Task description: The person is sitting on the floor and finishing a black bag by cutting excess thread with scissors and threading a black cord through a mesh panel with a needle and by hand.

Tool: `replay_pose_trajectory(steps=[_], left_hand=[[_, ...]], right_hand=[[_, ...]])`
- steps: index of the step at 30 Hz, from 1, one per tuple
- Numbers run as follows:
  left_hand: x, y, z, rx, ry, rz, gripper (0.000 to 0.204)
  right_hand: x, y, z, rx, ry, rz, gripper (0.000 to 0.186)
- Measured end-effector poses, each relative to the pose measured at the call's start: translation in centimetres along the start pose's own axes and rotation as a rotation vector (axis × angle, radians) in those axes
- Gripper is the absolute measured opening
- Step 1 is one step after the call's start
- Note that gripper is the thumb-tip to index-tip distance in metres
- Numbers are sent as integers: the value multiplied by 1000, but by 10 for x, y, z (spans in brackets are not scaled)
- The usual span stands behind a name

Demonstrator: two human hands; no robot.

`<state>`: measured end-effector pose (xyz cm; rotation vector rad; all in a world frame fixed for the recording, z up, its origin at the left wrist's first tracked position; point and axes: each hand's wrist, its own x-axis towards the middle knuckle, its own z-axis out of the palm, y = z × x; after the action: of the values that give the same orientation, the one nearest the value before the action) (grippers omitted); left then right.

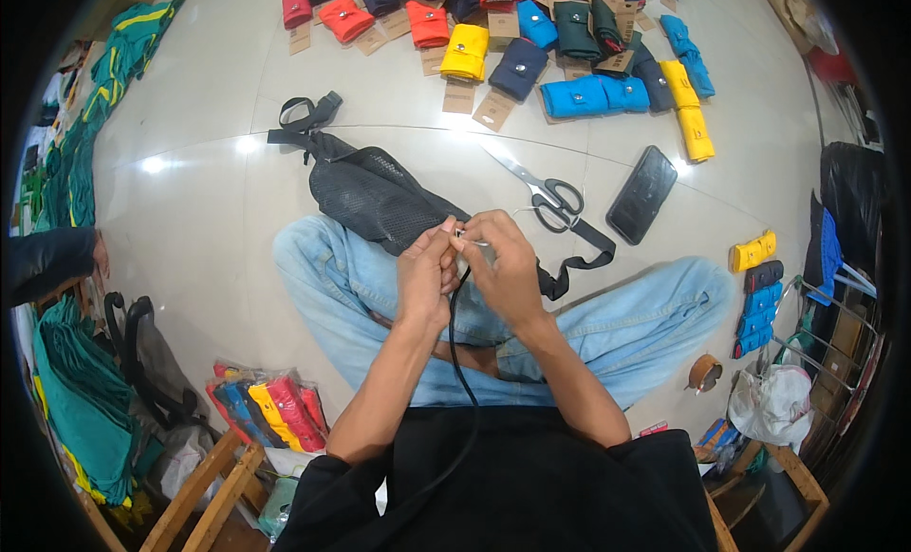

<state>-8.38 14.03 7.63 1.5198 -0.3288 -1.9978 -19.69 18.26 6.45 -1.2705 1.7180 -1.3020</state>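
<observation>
1. The left hand and the right hand meet above the person's lap, fingertips pinched together on a small pale tag with a thin white string. Both hands are closed narrow around it; neither is nearer, since the tag sits right between the two sets of fingertips, at their far end.

2. The tag is too small to read its long axis for certain (it seems to lie left to right between the fingers). A thin white thread runs from it toward the far right.

3. A black cord hangs from the hands and runs near, down toward the person's dark shirt; its long axis goes far to near.

4. Just beyond the hands lies a black mesh bag on the floor, resting partly on the left knee. Its long axis runs from far left to near right, and its strap trails right, past the right hand.

5. Scissors lie on the floor just beyond the right hand, blades pointing far left, handles nearer. A dark phone lies to their right.

6. Well apart, at the far edge, rows of folded pouches in red, yellow, blue and dark green lie with brown card tags.
</observation>
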Motion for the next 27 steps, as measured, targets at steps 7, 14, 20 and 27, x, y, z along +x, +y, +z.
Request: replay_pose_trajectory(steps=[7, 14, 20, 27], left_hand=[[2, 15, -24, 160, -63, -8, 18], [6, 17, -24, 212, -111, 16, 17], [11, 8, -22, 65, -174, 50, 16], [-5, 6, -17, 298, -162, 303, 16]], right_hand=[[6, 6, -32, -59, -9, 16, 13], [31, 32, -15, -301, -248, -359, 14], [24, 34, -17, -260, -243, -178, 8], [23, 13, -29, -117, -405, 98, 8]])
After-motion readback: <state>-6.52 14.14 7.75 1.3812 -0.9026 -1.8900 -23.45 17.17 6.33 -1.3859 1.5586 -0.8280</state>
